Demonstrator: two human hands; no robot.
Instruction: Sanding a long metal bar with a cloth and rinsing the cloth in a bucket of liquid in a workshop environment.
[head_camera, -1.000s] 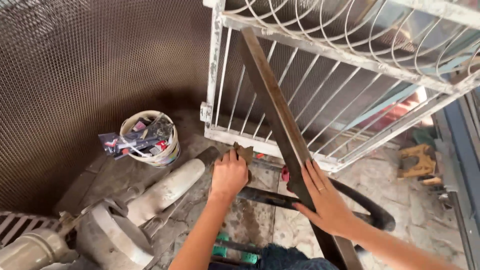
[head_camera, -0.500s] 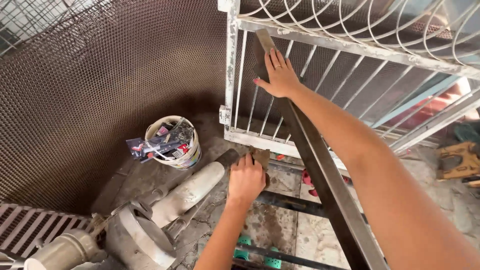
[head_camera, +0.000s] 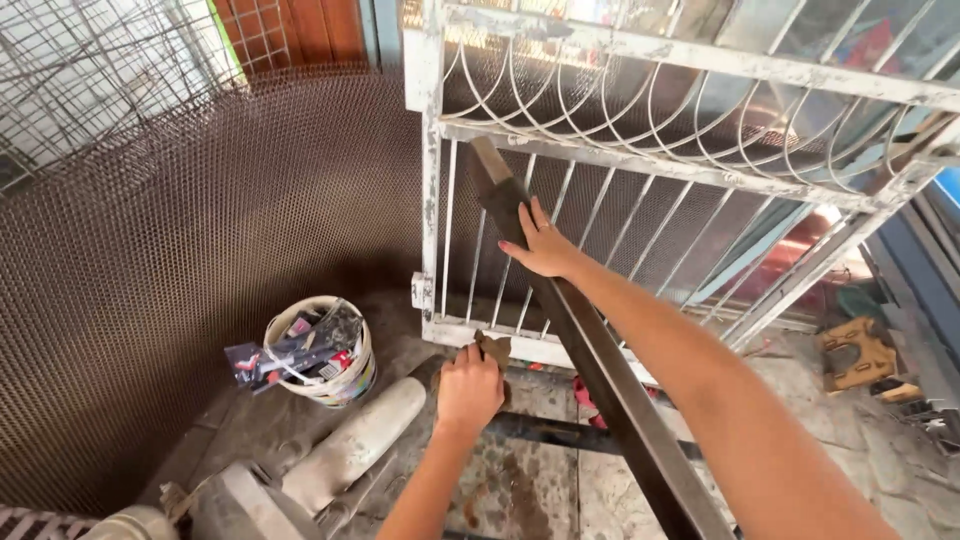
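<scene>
— Where are the hands against the white gate frame (head_camera: 432, 200)?
— The right hand (head_camera: 540, 245) lies flat on a long dark metal bar (head_camera: 590, 350) that leans up against the gate frame. The left hand (head_camera: 468, 388) is closed on a brownish rag (head_camera: 493, 349) just below the frame's bottom rail.
— Anything else near it?
— A white bucket (head_camera: 330, 375) of tools sits left of the frame's lower corner, before the brown mesh (head_camera: 180, 280).

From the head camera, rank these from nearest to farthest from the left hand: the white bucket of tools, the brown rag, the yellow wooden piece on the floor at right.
Measured from the left hand:
1. Brown rag: gripped in that hand, against the gate's bottom rail.
2. White bucket: on the floor to its left.
3. Yellow wooden piece: far right, beyond the dark metal bar.
</scene>
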